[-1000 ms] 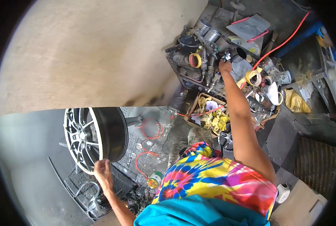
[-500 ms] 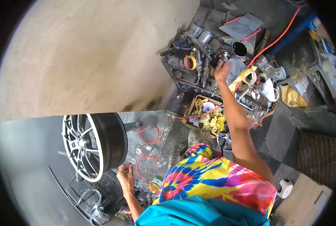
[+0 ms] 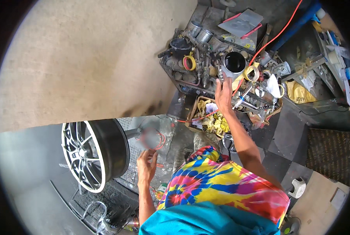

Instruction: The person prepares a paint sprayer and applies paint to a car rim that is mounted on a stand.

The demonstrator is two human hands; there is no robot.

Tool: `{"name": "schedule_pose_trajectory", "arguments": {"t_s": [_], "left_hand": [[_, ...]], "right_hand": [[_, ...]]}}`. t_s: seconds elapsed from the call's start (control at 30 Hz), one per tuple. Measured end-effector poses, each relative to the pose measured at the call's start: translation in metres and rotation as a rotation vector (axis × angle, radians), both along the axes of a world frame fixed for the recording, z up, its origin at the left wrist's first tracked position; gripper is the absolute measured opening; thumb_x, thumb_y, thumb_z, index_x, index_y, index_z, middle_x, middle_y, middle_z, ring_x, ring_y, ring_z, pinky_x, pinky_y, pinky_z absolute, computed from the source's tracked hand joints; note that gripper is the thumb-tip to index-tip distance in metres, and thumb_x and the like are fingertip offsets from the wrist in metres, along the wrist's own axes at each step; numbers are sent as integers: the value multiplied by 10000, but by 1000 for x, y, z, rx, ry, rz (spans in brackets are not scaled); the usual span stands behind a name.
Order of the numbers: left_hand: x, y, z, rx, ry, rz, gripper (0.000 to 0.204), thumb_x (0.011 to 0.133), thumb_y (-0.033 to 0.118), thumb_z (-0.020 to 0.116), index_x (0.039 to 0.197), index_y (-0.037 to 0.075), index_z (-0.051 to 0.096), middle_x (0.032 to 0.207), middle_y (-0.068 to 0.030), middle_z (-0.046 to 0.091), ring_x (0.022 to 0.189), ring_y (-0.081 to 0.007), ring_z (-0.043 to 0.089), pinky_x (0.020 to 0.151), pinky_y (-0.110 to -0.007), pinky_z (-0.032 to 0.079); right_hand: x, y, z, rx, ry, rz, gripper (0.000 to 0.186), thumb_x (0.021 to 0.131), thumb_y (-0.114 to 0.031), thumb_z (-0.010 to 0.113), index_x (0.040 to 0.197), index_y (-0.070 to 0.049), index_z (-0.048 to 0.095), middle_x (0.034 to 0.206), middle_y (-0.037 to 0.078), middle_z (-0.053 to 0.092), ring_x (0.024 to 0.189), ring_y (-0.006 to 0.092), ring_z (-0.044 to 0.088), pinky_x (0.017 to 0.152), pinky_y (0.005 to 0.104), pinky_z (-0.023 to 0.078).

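From where I stand, the cluttered desk [image 3: 178, 83] is the thing to steer by. The person's right hand [image 3: 224, 96] reaches over its front edge, fingertips against a small silver fitting [image 3: 221, 74] and close up to the near side of a grey cup [image 3: 234, 72] with a dark inside. How firmly those fingers close I can't tell, as part of the grip is hidden. The cup is above the middle of the desk, mouth turned up towards the person.

The left hand [image 3: 146, 166] hangs in the air in front of the desk and off to its left, fingers bent loosely, thumb a little apart from them. Nearest to it is the black and silver wheel [image 3: 82, 152], farther left of the desk, spokes facing away from it.

On the desk's left part I see a yellow tape roll [image 3: 189, 69]; on its right part, a paler one [image 3: 256, 74], with a red hose [image 3: 277, 36] running past. A cardboard box [image 3: 192, 113] of crumpled yellow paper sits just before the desk.

Right of the desk, a yellow packet [image 3: 300, 93] bears dark printed letters. Nearer the person on that side, a dark mat [image 3: 330, 156] carries slanting rows of pale print, too small to read.
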State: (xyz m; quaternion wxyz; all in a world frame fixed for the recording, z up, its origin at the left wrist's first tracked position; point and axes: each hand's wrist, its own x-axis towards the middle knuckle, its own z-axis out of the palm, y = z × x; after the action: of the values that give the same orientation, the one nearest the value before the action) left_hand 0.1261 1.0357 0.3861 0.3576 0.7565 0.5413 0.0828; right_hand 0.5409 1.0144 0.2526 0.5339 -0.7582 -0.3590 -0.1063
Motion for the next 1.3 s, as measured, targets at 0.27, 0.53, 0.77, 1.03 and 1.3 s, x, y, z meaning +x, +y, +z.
{"name": "schedule_pose_trajectory", "arguments": {"t_s": [0.27, 0.53, 0.77, 1.03, 1.3], "left_hand": [[89, -9, -63, -108, -159, -399, 517, 926, 216, 797, 1358, 0, 615, 1211, -185, 733, 1151, -319, 715, 989, -426, 563], [122, -20, -84, -284, -308, -353, 869, 898, 245, 776, 1591, 23, 301, 1525, -277, 488, 1406, -432, 514, 1155, -458, 429], [117, -31, -81, -75, -518, -73, 655, 956, 241, 720, 1507, 8, 454, 1435, -223, 560, 1343, -364, 560, 1121, -452, 440], [97, -16, -78, -297, -625, 266, 225, 967, 114, 600, 1166, 48, 518, 804, -16, 567, 634, -104, 541, 556, -281, 461], [57, -17, -68, -326, -652, 364, 198, 965, 103, 594, 1138, 67, 504, 746, -10, 525, 572, -107, 502, 516, -279, 429]], "right_hand": [[-106, -24, 37, -53, 280, 224, 452, 1077, -157, 567, 1473, 50, 493, 1216, 279, 573, 1116, 440, 589, 973, 512, 468], [-178, -25, 75, -77, 611, 465, 460, 1064, -132, 542, 1504, -11, 479, 1164, 226, 550, 1016, 384, 594, 919, 485, 479], [-180, -15, 89, -136, 474, 639, 534, 1046, -129, 559, 1548, -3, 426, 1234, 268, 552, 1091, 457, 592, 943, 515, 488], [-98, 0, 30, -71, 396, 624, 296, 1062, -213, 606, 1273, -13, 660, 1052, 152, 591, 943, 305, 626, 849, 424, 510], [104, 116, -97, -101, 205, -55, 252, 992, -236, 642, 1080, -4, 687, 986, 225, 684, 1006, 422, 640, 874, 509, 497]]}}
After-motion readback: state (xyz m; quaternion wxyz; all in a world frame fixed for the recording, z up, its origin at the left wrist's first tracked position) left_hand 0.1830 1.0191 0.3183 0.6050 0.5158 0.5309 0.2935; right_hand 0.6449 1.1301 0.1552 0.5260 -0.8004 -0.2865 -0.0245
